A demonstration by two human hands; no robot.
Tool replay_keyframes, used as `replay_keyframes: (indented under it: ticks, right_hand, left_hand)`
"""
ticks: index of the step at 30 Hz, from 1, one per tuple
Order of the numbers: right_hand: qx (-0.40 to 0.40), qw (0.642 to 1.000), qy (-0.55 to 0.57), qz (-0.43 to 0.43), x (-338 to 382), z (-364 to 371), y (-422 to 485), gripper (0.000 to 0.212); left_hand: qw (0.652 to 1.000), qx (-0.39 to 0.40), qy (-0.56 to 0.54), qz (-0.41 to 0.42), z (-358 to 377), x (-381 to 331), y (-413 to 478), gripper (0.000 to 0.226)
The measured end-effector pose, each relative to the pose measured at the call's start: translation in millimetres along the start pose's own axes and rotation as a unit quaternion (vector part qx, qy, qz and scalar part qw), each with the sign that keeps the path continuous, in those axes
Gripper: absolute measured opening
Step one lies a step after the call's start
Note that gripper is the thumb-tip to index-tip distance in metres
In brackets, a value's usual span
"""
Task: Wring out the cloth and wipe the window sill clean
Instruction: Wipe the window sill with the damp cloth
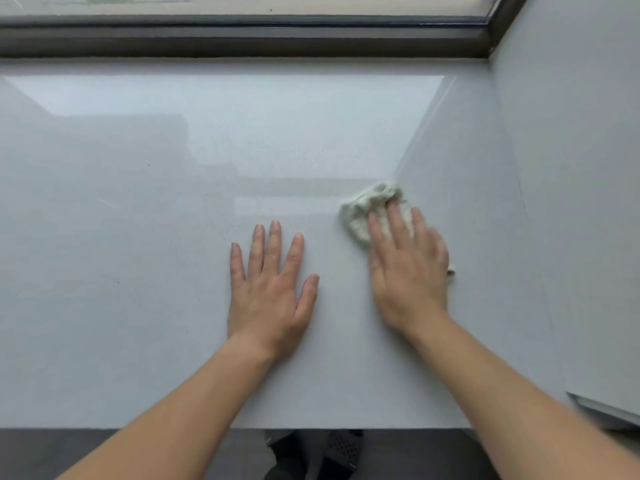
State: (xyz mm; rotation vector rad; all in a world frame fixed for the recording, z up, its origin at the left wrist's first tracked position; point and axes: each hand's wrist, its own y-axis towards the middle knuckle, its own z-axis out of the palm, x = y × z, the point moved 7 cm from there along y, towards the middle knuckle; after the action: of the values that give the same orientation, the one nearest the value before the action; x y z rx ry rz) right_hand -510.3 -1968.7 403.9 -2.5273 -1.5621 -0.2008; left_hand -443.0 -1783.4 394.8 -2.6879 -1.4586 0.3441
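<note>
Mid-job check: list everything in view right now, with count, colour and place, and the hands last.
sill: one, pale grey, glossy, fills most of the view
cloth: one, off-white, crumpled, on the sill right of centre, partly under the right hand
window frame: one, dark, along the far edge of the sill
glass: one pane, clear, above the frame
wall: one, pale grey, at the right
floor: dark grey, below the sill's near edge
feet: dark footwear, bottom centre, number unclear
left hand: flat on the bare sill, fingers spread
right hand: fingers straight, presses on the cloth
</note>
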Motion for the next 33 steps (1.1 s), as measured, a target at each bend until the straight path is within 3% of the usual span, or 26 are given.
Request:
replay_keyframes:
  ticks: [3, 5, 9, 12, 16, 19, 23, 25, 27, 31, 33]
  right_hand:
    - [0.047, 0.993, 0.002, -0.107, 8.7, 8.8, -79.1, 0.056]
    - [0.066, 0.988, 0.013, -0.141, -12.0, 4.5, -84.4, 0.054]
    - [0.03, 0.999, 0.017, -0.017, -57.7, -4.7, -47.4, 0.053]
    - [-0.005, 0.998, 0.014, 0.06, -31.9, 0.6, -71.1, 0.056]
    - [0.048, 0.994, -0.005, -0.097, 17.2, 17.9, -155.0, 0.057]
    - [0.08, 0.983, -0.013, -0.166, -14.0, 14.9, -158.2, 0.056]
    - [0.038, 0.999, 0.02, -0.026, -86.5, -3.3, -112.0, 0.054]
    - [0.014, 0.999, 0.036, 0.036, -89.5, -3.5, -110.1, 0.053]
    - [0.002, 0.999, 0.015, 0.044, -72.0, 0.5, -125.3, 0.054]
    - [0.043, 0.998, 0.038, -0.033, -72.1, -0.3, -125.4, 0.053]
    - [0.038, 0.998, 0.039, 0.017, -88.0, -5.5, -93.6, 0.054]
  left_hand:
    - [1.0, -0.003, -0.005, 0.003, -0.4, -1.9, -3.7, 0.069]
    - [1.0, -0.004, -0.006, 0.004, -0.8, -1.5, -5.2, 0.068]
    - [0.999, -0.002, -0.018, 0.026, -2.8, -4.2, -7.5, 0.067]
    - [0.997, -0.019, -0.048, 0.054, -6.2, -6.7, -10.3, 0.065]
    - [0.991, -0.042, -0.085, 0.093, -6.0, -7.3, -11.1, 0.067]
    - [0.992, -0.024, -0.055, 0.109, -2.5, -5.4, -10.9, 0.067]
    - [0.993, -0.013, -0.057, 0.107, -4.3, -0.7, -5.5, 0.066]
    - [0.992, -0.024, -0.081, 0.095, -7.9, -1.8, -0.7, 0.063]
    - [0.988, -0.058, -0.12, 0.077, -13.4, -4.9, 5.8, 0.057]
    - [0.983, -0.082, -0.147, 0.067, -22.9, -17.1, 46.5, 0.056]
    - [0.987, -0.065, -0.135, 0.061, -25.6, -26.2, 79.9, 0.06]
